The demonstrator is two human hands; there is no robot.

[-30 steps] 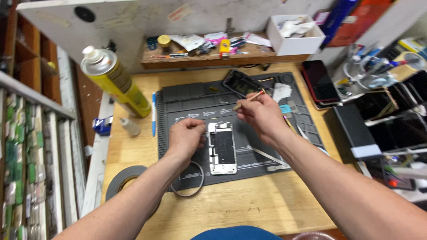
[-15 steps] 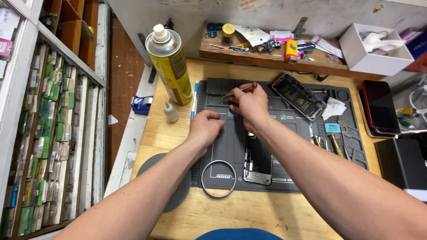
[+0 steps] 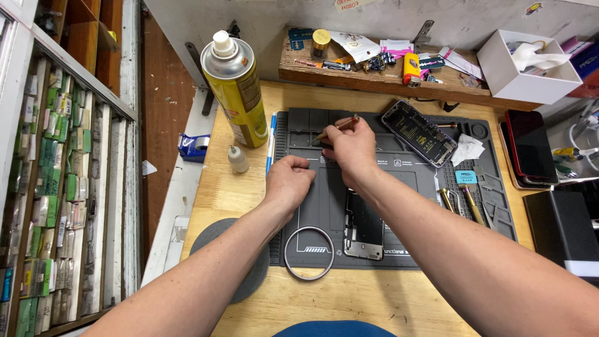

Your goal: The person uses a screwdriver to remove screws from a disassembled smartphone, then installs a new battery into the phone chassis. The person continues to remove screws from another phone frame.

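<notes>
Left to right on the wooden bench (image 3: 387, 100): a yellow spray can (image 3: 236, 87) and a small white dropper bottle (image 3: 238, 158) stand off the grey work mat's (image 3: 324, 200) left edge, a blue pen (image 3: 270, 142) lying along that edge. The left hand (image 3: 289, 180) rests on the mat's left part, fingers curled under into a loose fist, holding nothing visible; just beside it the right hand (image 3: 348, 146) pinches a thin copper-coloured tool (image 3: 337, 125) over the compartments at the mat's top edge. The opened phone frame (image 3: 364, 226) lies near the mat's bottom edge, under the right forearm, a second phone body (image 3: 420, 133) lies tilted near the top edge, and tweezers (image 3: 465, 203) lie toward the right edge.
</notes>
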